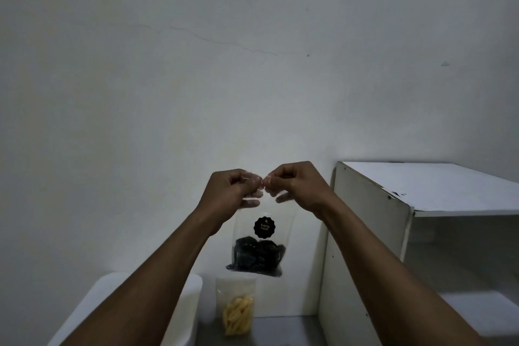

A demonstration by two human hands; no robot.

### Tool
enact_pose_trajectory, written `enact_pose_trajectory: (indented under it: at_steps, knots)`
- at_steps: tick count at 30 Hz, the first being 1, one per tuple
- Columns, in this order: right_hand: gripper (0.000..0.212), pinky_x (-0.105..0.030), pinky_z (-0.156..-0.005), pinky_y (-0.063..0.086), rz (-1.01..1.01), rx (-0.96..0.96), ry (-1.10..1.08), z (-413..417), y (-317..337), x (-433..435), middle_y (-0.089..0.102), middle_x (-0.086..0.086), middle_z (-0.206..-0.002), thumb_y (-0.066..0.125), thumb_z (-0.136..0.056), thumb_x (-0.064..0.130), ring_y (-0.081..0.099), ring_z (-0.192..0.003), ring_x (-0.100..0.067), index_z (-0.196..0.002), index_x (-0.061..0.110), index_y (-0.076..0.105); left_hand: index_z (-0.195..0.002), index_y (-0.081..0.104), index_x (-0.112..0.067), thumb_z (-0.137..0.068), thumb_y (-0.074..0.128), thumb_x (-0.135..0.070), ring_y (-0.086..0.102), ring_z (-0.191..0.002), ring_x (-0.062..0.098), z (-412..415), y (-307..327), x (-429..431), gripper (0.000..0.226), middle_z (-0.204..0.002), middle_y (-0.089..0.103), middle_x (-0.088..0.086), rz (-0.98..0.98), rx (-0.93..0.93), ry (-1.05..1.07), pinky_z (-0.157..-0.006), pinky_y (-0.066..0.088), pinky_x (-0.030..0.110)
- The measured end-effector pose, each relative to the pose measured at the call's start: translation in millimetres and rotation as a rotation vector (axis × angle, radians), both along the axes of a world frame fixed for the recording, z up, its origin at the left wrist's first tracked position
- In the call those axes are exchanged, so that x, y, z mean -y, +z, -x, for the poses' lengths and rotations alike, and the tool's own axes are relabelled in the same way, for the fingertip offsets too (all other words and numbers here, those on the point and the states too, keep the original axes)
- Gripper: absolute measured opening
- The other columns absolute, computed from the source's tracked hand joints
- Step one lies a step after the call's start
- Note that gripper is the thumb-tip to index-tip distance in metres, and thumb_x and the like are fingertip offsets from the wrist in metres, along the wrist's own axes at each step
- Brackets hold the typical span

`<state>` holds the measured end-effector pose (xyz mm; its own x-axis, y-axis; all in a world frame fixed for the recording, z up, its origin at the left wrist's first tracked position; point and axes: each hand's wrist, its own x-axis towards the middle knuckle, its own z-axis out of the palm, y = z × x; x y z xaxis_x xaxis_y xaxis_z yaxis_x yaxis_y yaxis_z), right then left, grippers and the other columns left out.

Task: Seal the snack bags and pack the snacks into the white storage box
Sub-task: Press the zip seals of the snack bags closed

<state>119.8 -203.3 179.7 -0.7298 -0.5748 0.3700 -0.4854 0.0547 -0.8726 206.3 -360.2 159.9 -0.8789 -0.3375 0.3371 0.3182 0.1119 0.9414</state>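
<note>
The clear bag hangs straight down from the fingertips of both hands, held up in front of a pale wall. Its top edge sits between the two pinches, and its body falls below the fingers.

The left hand pinches the top edge with thumb and forefinger curled tight. Its remaining fingers lie loosely bent behind the film and show through it. The right hand pinches the same edge just beside the left pinch, so the fingertips of the two hands nearly touch. Its lower fingers are also half curled against the plastic.

The bag is thin, glossy and transparent, and a little crumpled where it is held. Below the fingers a round black sticker with a scalloped rim and small gold lettering sits on the front. Under that lies a heap of dark snacks, ridged and rounded, which fills the bottom.

Directly beneath the hanging bag, a second clear bag stands on a grey surface. It holds pale yellow stick-shaped snacks.

Low and to the left of the fingers, partly behind the left forearm, is the white storage box, smooth with rounded corners. To the right of the fingers stands a white board shelf unit with flat panels.
</note>
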Motion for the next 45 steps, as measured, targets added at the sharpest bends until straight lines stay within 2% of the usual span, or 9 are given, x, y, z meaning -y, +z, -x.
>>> enact_pose_trajectory:
  at_steps: [6,10,13,19,26,29,34,40,45]
  knots:
    - [0.014,-0.039,-0.081,0.061,0.143,0.180,0.064,2,-4,-6,0.076,-0.018,-0.093,0.070,-0.091,0.012,0.075,-0.084,-0.025,-0.096,-0.001,0.070,-0.090,0.072,0.003,-0.091,0.068,-0.009,0.071,-0.071,0.017,3,7,8,0.013,-0.081,0.073,0.015,-0.032,-0.088,0.174,-0.069,0.062,0.032]
    - [0.009,-0.039,-0.078,0.061,0.150,0.112,0.033,4,1,-9,0.076,-0.021,-0.090,0.068,-0.091,0.007,0.074,-0.078,-0.027,-0.084,0.002,0.070,-0.095,0.072,-0.001,-0.091,0.068,-0.015,0.071,-0.077,0.017,0,9,8,0.015,-0.085,0.073,0.011,-0.115,-0.043,0.060,-0.070,0.061,0.033]
    - [0.008,-0.037,-0.078,0.061,0.165,0.094,0.027,0,3,-8,0.076,-0.022,-0.090,0.070,-0.090,0.008,0.075,-0.080,-0.028,-0.087,0.000,0.072,-0.099,0.072,-0.007,-0.088,0.072,-0.023,0.069,-0.079,0.015,-1,10,8,0.019,-0.092,0.077,0.009,-0.129,0.003,-0.021,-0.071,0.058,0.029]
    - [0.016,-0.040,-0.085,0.060,0.165,0.152,0.068,-6,-1,-10,0.076,-0.021,-0.096,0.069,-0.092,0.013,0.075,-0.089,-0.030,-0.094,-0.003,0.069,-0.084,0.074,-0.002,-0.087,0.073,-0.011,0.068,-0.076,0.018,1,13,5,0.010,-0.083,0.077,0.013,-0.048,-0.092,0.109,-0.080,0.060,0.032]
    - [0.013,-0.043,-0.085,0.058,0.171,0.120,0.020,-6,0,-11,0.076,-0.020,-0.091,0.066,-0.093,0.010,0.075,-0.088,-0.034,-0.083,0.002,0.068,-0.094,0.074,-0.002,-0.093,0.065,-0.021,0.071,-0.079,0.018,0,7,6,0.022,-0.090,0.077,0.013,-0.135,-0.069,0.023,-0.077,0.061,0.038]
    - [0.013,-0.042,-0.082,0.060,0.233,0.118,0.005,-6,-6,-7,0.077,-0.018,-0.093,0.066,-0.094,0.013,0.075,-0.089,-0.030,-0.091,0.001,0.070,-0.090,0.074,-0.001,-0.094,0.064,-0.018,0.071,-0.077,0.021,0,11,5,0.020,-0.086,0.076,0.014,-0.119,-0.110,0.061,-0.077,0.062,0.038]
    - [0.015,-0.045,-0.088,0.059,0.278,0.180,0.068,-5,-12,-8,0.076,-0.016,-0.101,0.063,-0.096,0.013,0.074,-0.099,-0.027,-0.102,0.000,0.069,-0.093,0.074,0.000,-0.094,0.065,-0.021,0.070,-0.076,0.018,3,19,8,0.023,-0.084,0.075,0.013,-0.143,-0.155,0.086,-0.072,0.062,0.034]
    - [0.017,-0.045,-0.086,0.060,0.335,0.179,-0.004,-3,-16,-11,0.076,-0.016,-0.098,0.063,-0.096,0.013,0.074,-0.094,-0.028,-0.101,-0.001,0.069,-0.110,0.069,-0.009,-0.093,0.065,-0.028,0.073,-0.089,0.021,2,5,10,0.026,-0.098,0.076,0.008,-0.130,-0.061,-0.013,-0.087,0.059,0.043]
    - [0.022,-0.043,-0.086,0.060,0.313,0.226,-0.007,-2,-33,-12,0.076,-0.017,-0.100,0.064,-0.096,0.017,0.074,-0.097,-0.030,-0.107,-0.001,0.068,-0.102,0.070,-0.003,-0.095,0.062,-0.017,0.073,-0.088,0.022,1,-20,13,0.017,-0.095,0.075,0.012,-0.129,-0.023,0.013,-0.091,0.057,0.048]
